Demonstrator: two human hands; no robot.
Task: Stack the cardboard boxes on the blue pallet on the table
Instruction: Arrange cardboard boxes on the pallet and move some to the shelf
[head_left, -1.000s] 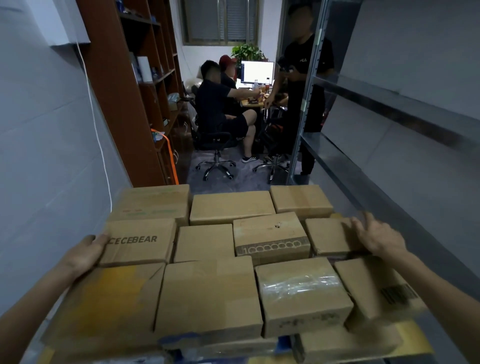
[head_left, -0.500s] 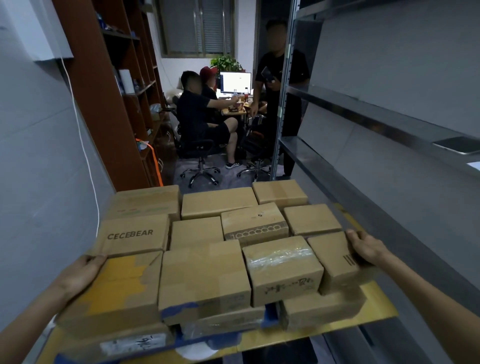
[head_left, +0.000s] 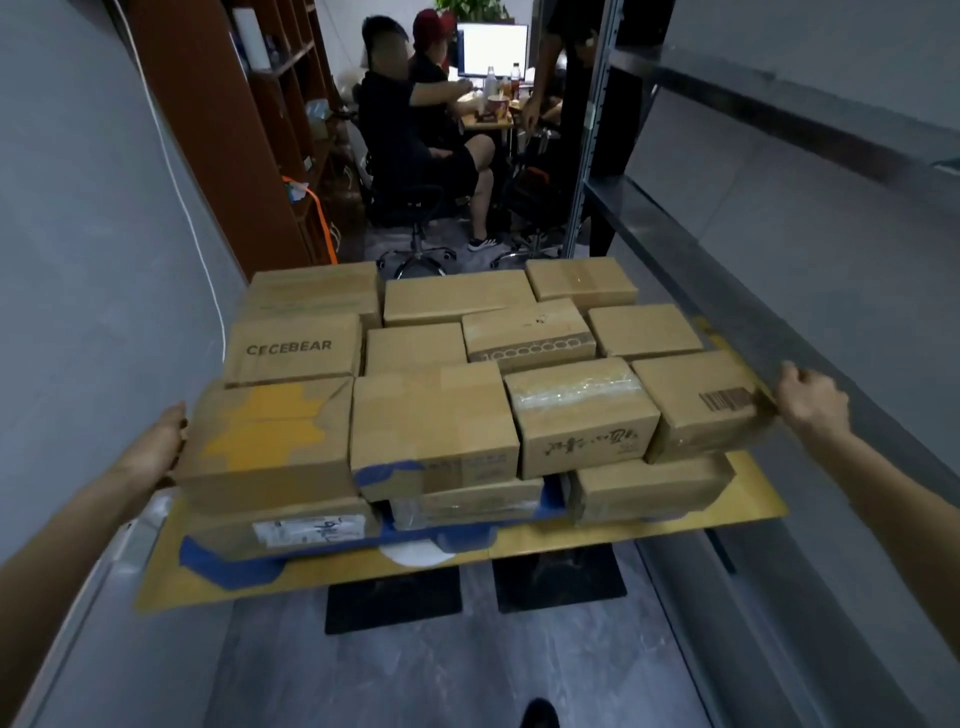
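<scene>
Cardboard squared up: left hand (head_left: 156, 452) presses flat on the yellow-patched box (head_left: 270, 436), right hand (head_left: 810, 402) touches the barcode box (head_left: 696, 405), curl unclear. Both have slid from the middle row to the front; the stack fills the blue pallet (head_left: 218, 564), so this is likely final tidying

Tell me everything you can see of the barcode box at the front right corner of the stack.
The barcode box is plain brown cardboard. It is closed and has a black barcode printed on its top near the right edge. It sits at the front right corner of the upper layer, a little skewed, and overhangs the lower box beneath it. Its left side is close beside the taped box. The right hand touches its right edge, but its grip cannot be made out.
</scene>
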